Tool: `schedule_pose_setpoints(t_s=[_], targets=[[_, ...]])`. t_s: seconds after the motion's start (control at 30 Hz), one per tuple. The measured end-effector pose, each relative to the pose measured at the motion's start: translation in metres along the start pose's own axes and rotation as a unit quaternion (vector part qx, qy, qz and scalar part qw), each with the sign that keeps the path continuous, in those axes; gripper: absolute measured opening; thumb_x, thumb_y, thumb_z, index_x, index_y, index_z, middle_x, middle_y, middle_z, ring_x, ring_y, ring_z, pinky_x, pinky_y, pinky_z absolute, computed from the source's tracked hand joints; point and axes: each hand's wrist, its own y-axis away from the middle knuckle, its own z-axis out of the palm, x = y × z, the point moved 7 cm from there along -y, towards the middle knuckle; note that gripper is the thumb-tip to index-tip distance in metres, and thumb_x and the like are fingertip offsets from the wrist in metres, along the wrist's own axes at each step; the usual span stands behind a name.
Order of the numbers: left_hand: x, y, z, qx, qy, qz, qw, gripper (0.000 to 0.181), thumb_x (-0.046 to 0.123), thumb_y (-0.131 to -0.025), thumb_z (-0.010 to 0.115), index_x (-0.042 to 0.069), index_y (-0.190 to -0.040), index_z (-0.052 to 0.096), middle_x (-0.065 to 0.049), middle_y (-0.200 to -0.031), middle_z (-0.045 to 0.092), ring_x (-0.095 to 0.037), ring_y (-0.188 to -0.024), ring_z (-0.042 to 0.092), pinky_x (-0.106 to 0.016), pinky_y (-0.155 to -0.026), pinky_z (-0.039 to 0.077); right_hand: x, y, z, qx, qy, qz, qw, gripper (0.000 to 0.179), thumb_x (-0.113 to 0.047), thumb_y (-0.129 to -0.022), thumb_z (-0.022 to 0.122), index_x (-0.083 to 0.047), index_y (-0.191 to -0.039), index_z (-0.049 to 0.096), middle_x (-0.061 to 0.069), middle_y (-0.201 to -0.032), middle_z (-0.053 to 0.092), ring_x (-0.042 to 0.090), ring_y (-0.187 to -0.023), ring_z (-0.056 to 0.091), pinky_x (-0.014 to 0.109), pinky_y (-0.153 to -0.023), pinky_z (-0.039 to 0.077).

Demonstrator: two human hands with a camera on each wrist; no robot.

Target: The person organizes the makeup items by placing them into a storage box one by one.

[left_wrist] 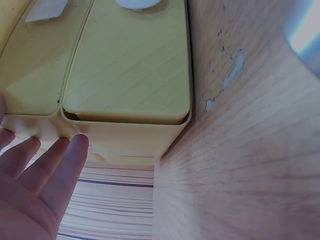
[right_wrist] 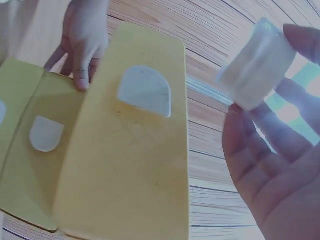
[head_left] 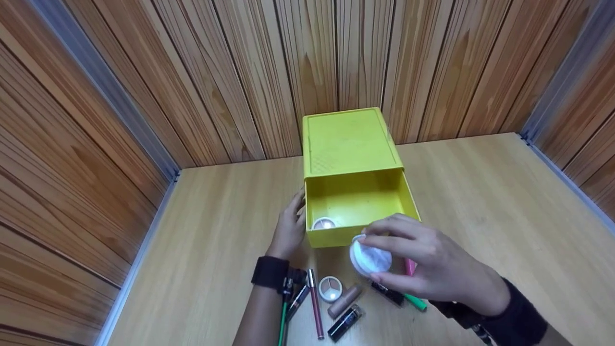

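A yellow drawer unit [head_left: 353, 142] stands against the back wall, its top drawer [head_left: 360, 197] pulled out. Inside that drawer's front left corner lies a round white-rimmed compact [head_left: 324, 223]. My left hand [head_left: 288, 233] touches the unit's left side; in the left wrist view its fingers [left_wrist: 65, 167] look fairly straight against the casing edge. Just in front of the drawer's front panel, my right hand [head_left: 427, 254] pinches a round white jar [head_left: 372, 257] between thumb and fingers. The right wrist view shows this jar [right_wrist: 260, 65] side-on, apart from the drawer front.
On the table before the unit lie a dark red lip gloss tube [head_left: 315, 307], a round three-shade palette [head_left: 330, 289], a taupe tube [head_left: 344, 302], a black tube [head_left: 345, 323] and a green-ended stick [head_left: 415, 302]. A pink item [head_left: 410, 266] is partly behind my right hand. Wood-panelled walls [head_left: 240, 81] enclose the table.
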Motion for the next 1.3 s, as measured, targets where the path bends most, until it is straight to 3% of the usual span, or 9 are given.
schedule_pose_setpoints(t_s=[0.23,0.47,0.63,0.8,0.9,1.03,1.3], targets=[[0.001,0.0,-0.001,0.003,-0.007,0.0,1.0,0.05,0.025,-0.103,0.051,0.024,-0.151,0.038,-0.003,-0.147,0.044,-0.02,-0.131,0.044,-0.037,-0.104,0.042,0.017,-0.02,0.002,0.013,0.058,0.061,0.9964,0.045,-0.028,-0.088,0.073,-0.007,-0.126,0.065,0.012,-0.118,0.058,0.025,-0.103,0.059,0.029,-0.076,0.057],[-0.002,-0.001,-0.002,0.009,-0.008,-0.01,0.9999,0.05,0.029,-0.102,0.051,0.03,-0.151,0.037,0.001,-0.147,0.044,-0.018,-0.131,0.045,-0.035,-0.103,0.042,0.05,-0.03,0.017,-0.016,0.108,0.168,0.9797,0.048,-0.028,-0.09,0.07,-0.014,-0.135,0.06,0.009,-0.12,0.052,0.017,-0.099,0.057,0.028,-0.079,0.055],[-0.002,0.0,-0.001,0.006,-0.017,-0.014,0.9997,0.051,0.026,-0.103,0.051,0.029,-0.151,0.035,0.002,-0.149,0.042,-0.019,-0.131,0.044,-0.036,-0.104,0.042,0.065,-0.028,0.029,-0.056,0.121,0.246,0.9599,0.041,-0.027,-0.089,0.07,-0.017,-0.128,0.065,0.006,-0.122,0.051,0.016,-0.091,0.056,0.025,-0.075,0.054],[-0.002,-0.001,0.001,0.006,-0.027,-0.017,0.9995,0.052,0.026,-0.102,0.052,0.029,-0.152,0.035,0.002,-0.149,0.042,-0.018,-0.131,0.044,-0.038,-0.105,0.041,0.081,-0.024,0.034,-0.097,0.093,0.349,0.9273,0.037,-0.03,-0.087,0.071,-0.016,-0.122,0.066,0.001,-0.121,0.053,0.017,-0.087,0.057,0.031,-0.073,0.055],[-0.001,-0.001,0.001,0.003,-0.024,-0.011,0.9996,0.052,0.025,-0.103,0.051,0.027,-0.152,0.035,0.001,-0.15,0.041,-0.019,-0.131,0.044,-0.038,-0.105,0.04,0.088,-0.023,0.038,-0.123,0.081,0.393,0.9077,0.037,-0.032,-0.088,0.07,-0.015,-0.12,0.065,0.0,-0.116,0.058,0.02,-0.093,0.057,0.038,-0.077,0.055],[-0.001,-0.002,0.001,0.0,-0.023,-0.007,0.9997,0.052,0.021,-0.103,0.052,0.025,-0.152,0.035,0.0,-0.149,0.043,-0.019,-0.131,0.045,-0.038,-0.105,0.041,0.094,-0.022,0.043,-0.157,0.081,0.416,0.8921,0.037,-0.038,-0.09,0.066,-0.014,-0.119,0.066,0.0,-0.108,0.063,0.02,-0.091,0.057,0.039,-0.075,0.053],[-0.002,-0.003,0.002,-0.005,-0.017,-0.023,0.9996,0.053,0.012,-0.102,0.051,0.014,-0.152,0.034,-0.006,-0.15,0.04,-0.024,-0.132,0.044,-0.037,-0.104,0.042,0.099,-0.021,0.052,-0.208,0.089,0.412,0.8825,0.038,-0.041,-0.093,0.058,-0.014,-0.118,0.068,0.0,-0.098,0.066,0.02,-0.082,0.056,0.036,-0.069,0.049]])
